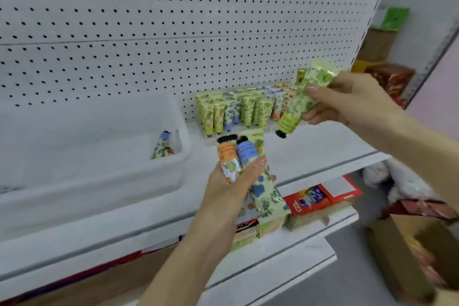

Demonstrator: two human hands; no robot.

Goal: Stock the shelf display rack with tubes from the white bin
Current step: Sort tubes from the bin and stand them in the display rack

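Observation:
My right hand (347,102) pinches a green floral tube (301,104), black cap pointing down, just right of the display rack (238,112). Several upright tubes stand in that rack against the pegboard. My left hand (228,186) grips a bunch of tubes (248,156) with orange and blue labels, caps pointing up, in front of the shelf edge. The white bin (94,156) sits on the shelf to the left, with a few tubes (162,146) left in its right corner.
A white pegboard (149,32) backs the shelf (310,149). Red snack packets (313,199) lie on the lower shelf. A brown cardboard box (409,253) stands on the floor at the lower right. More packaged goods sit beyond the shelf end at the right.

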